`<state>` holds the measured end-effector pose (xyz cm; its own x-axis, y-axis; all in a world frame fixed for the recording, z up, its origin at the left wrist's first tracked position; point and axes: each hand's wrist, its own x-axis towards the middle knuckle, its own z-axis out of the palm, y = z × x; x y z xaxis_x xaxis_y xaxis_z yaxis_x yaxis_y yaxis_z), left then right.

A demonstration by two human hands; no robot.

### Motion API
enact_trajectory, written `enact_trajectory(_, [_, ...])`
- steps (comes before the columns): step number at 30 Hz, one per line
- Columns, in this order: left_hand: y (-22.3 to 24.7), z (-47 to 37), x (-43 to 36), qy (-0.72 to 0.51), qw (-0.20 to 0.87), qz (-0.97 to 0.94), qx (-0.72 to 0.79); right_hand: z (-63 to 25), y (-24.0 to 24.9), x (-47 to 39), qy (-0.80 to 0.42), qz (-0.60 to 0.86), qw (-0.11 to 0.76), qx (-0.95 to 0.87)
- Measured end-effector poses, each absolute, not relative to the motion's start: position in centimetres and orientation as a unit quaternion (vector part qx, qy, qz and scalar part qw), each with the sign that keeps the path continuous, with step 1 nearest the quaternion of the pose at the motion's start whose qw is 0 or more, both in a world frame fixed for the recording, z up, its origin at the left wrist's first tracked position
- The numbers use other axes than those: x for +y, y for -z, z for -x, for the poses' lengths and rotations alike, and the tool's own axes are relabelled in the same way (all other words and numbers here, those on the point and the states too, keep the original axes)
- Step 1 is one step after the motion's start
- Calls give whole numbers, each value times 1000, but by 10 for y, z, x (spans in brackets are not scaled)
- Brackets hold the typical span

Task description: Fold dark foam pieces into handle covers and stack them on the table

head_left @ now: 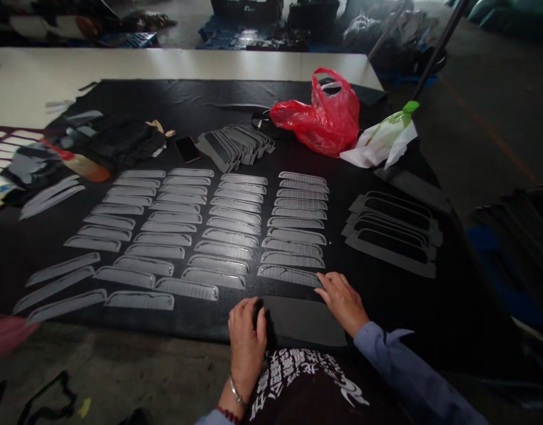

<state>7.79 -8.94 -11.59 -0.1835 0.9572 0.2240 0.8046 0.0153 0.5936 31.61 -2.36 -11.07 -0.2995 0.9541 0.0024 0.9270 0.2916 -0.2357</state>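
Observation:
Low in the head view, my left hand [247,330] is curled, with a dark thing showing between thumb and fingers; I cannot make out what it is. It sits at the left edge of a flat dark grey panel [304,319] on the black-covered table. My right hand [343,302] reaches over the panel's far right corner. Its index fingertip touches the right end of the nearest grey curved strip [289,275], the thumb held apart below. That strip is the front one in a column of similar pieces with glossy dark lines along their upper edges.
More grey strips [229,241] lie in columns to the left. A fanned stack of grey pieces [236,146], a phone [188,149], a red plastic bag [329,121] and a white-green bag [386,137] are behind. Frame-shaped pieces [391,254] overlap at right. An orange-tinted bottle [88,167] lies left.

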Motion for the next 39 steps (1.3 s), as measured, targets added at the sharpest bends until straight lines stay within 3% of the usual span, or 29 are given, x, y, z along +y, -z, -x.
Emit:
enact_trajectory(6, [104, -94, -90, -332, 189, -627, 679, -324, 108, -12, -140, 544, 56, -825])
enact_trajectory(12, [87, -112, -82, -353, 364, -584, 634, -332, 91, 2, -262, 561, 33, -785])
enact_trajectory(19, [70, -134, -73, -309, 683, -366, 552, -338, 67, -22, -487, 584, 133, -636])
enact_trajectory(23, [60, -139, -75, -351, 737, -264, 514, -324, 58, -48, -605, 577, 166, -523])
enact_trajectory(28, [48, -137, -75, -408, 746, -155, 503, -296, 68, -73, -610, 574, 232, -494])
enact_trajectory(32, [50, -121, -73, -395, 692, -246, 552, -291, 62, -83, -538, 576, 223, -573])
enact_trajectory(36, [58, -93, -75, -300, 436, -532, 661, -291, 27, -94, -379, 533, 160, -739])
enact_trajectory(39, [59, -83, -85, -152, 224, -709, 651, -285, 10, -100, -227, 471, 175, -834])
